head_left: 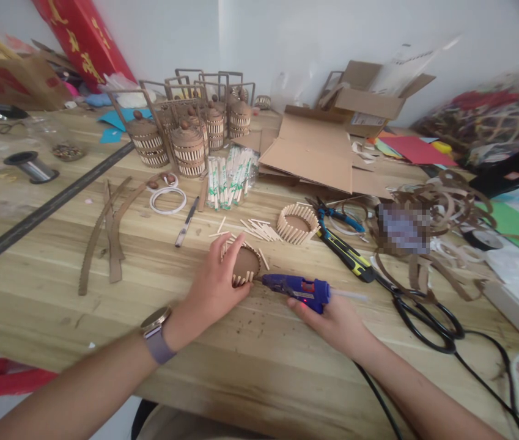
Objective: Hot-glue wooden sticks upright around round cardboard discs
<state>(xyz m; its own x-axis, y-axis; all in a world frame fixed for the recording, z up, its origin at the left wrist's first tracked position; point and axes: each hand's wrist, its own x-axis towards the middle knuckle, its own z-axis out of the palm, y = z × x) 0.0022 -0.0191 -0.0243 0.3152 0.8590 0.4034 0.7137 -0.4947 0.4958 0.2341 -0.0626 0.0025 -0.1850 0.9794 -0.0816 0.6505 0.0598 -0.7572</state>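
Observation:
My left hand [216, 275], with a watch on its wrist, grips a small round cardboard basket [246, 264] whose rim carries short wooden sticks. My right hand [327, 318] is wrapped round a blue glue gun [298, 289]; its nozzle points left at the basket's near right edge, and a clear glue stick pokes out of its back. Loose short sticks [261, 230] lie just behind the basket. A second ring basket [298, 223] stands beyond them, with sticks all around its wall.
Finished lidded baskets with tall handles [189, 150] stand at the back. A cardboard sheet [309, 146], wrapped chopsticks [231, 177], a pen [187, 221], a yellow-black cutter [346, 250], large scissors [428, 321] and curled brown strips [452, 208] surround the work. The gun's black cord [381, 400] runs toward the front edge.

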